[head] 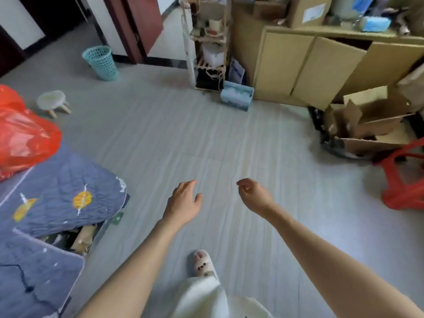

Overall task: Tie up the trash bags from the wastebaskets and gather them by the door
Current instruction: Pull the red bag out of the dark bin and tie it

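My left hand (184,204) and my right hand (253,195) hang in front of me over the grey floor, fingers loosely curled, holding nothing. A teal mesh wastebasket (101,62) stands far off at the upper left, beside a dark red door (142,24); I see no bag in it from here. A red plastic bag (21,134) lies on the blue quilt at the left edge. Another red plastic bag (403,180) sits on the floor at the right edge.
A bed with a blue planet-print quilt (57,203) fills the lower left. A small white stool (53,103), a light blue box (237,95), a wooden rack (210,42), tan cabinets (309,65) and torn cardboard boxes (367,125) ring the floor. My slippered foot (202,263) is below.
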Tool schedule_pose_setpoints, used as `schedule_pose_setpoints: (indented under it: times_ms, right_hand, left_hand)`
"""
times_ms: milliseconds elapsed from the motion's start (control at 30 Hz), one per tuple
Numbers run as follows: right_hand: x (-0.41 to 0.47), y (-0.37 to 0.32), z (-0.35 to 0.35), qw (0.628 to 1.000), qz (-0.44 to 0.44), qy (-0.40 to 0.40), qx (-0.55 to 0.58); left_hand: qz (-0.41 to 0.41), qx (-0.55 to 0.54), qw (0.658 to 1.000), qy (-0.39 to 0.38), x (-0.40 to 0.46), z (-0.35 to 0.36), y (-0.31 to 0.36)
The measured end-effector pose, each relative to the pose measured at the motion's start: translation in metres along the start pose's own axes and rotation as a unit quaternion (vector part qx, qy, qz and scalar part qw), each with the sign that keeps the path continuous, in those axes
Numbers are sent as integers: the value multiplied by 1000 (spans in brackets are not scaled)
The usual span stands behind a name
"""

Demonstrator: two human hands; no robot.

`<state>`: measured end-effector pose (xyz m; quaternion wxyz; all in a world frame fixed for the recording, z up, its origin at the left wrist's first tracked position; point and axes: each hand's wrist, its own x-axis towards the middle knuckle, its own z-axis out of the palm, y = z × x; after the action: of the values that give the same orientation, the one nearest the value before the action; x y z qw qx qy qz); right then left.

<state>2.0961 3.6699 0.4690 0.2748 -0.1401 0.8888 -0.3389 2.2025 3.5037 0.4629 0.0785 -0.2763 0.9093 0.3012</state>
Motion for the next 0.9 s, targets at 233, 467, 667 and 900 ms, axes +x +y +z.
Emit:
schedule_pose_setpoints:
  times_ms: [233, 467, 667, 900]
  right_hand:
    - [169, -119, 40, 997, -51, -47, -27]
    - [337, -288, 79, 991, -93, -70, -72]
    - [457, -403, 118, 984, -120, -98, -91]
    - [627, -536, 177, 969, -177, -139, -102]
  left_hand:
    - [-60, -52, 995, 65, 153, -84, -76]
    - [-86, -81, 985, 122, 311, -217, -141]
    - [-122, -104, 979, 122, 422, -296, -198]
    - [-178, -105, 966, 158, 576, -393, -281]
